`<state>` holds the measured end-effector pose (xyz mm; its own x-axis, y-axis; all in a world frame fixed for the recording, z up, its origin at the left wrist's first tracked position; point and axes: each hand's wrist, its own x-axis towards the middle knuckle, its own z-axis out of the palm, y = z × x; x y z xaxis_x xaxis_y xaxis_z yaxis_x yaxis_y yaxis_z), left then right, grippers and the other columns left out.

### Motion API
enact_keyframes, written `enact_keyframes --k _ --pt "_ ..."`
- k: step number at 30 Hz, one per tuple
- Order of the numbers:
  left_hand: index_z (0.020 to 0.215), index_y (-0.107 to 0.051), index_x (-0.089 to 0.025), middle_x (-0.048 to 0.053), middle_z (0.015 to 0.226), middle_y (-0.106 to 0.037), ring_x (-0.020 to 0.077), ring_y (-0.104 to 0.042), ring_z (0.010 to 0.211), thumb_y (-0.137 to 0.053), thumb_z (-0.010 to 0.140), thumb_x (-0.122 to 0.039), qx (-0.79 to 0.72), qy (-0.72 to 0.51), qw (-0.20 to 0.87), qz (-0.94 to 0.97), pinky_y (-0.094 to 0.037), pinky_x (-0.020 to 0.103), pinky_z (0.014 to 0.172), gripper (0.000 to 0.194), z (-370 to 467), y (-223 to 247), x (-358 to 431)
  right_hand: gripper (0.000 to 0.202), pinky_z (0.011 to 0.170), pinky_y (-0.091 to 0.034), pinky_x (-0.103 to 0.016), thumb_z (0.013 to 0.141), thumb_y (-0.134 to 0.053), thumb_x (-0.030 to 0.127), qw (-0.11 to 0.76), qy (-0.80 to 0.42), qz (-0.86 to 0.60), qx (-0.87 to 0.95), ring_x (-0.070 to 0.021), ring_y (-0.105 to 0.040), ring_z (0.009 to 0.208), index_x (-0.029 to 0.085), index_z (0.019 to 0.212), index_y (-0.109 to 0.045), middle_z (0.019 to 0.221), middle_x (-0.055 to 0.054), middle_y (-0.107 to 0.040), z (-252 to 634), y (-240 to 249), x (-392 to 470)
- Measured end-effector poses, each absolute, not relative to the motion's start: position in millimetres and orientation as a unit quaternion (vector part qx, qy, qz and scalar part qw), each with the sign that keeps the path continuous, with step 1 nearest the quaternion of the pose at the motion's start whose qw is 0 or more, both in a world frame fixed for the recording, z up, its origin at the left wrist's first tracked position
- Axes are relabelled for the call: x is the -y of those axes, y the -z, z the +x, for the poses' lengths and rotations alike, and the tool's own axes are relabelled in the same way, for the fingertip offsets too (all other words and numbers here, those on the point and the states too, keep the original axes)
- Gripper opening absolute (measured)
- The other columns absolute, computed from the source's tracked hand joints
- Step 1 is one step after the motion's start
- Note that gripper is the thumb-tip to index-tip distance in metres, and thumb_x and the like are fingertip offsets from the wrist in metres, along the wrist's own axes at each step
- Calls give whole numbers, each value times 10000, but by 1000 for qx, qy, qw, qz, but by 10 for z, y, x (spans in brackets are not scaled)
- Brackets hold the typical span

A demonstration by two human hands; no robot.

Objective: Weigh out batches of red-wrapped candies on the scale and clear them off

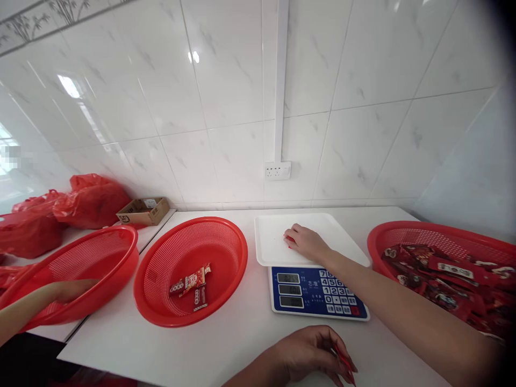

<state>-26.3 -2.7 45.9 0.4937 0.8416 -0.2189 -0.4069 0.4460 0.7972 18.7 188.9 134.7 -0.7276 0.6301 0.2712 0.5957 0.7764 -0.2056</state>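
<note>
Scale (310, 285), its blue panel lettered 志准, is set near the table's (141, 349) back edge; keys 1 to 6 can be read, though the display's digits are blurred; at left a red basket (226, 269) is laid with a few printed packets (195, 282), at the right edge another basket (407, 236) is heaped with dark-red wrappers (451, 279); over the white pan (274, 247) the right hand (304, 242) is held with fingers curled, its grip on a speck of red impossible to tell; toward the front edge a slim red piece (343, 359) is pinched by the left hand (314, 352); by the left edge a third basket (127, 242) is reached into by a co-worker's hand (74, 290).
</note>
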Motion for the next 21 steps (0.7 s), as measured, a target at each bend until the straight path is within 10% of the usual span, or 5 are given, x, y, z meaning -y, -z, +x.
enact_keyframes --k 11,21 --pt "760 -565 -137 35 736 -638 140 -605 602 -842 402 -293 -309 -389 792 355 -455 284 574 479 -256 -439 26 152 716 -426 -273 838 -483 344 295 -190 -353 867 -165 -577 815 218 826 -567 863 -22 -615 -337 -1827 -1724" --pt "744 -577 -120 59 767 -642 156 -610 632 -844 420 -267 -315 -417 779 346 -449 288 583 445 -309 -488 20 521 868 -481 -323 799 -544 520 189 -413 -161 877 -214 -517 1148 239 1236 -503 1310 -74 -520 -993 -2149 -1101"
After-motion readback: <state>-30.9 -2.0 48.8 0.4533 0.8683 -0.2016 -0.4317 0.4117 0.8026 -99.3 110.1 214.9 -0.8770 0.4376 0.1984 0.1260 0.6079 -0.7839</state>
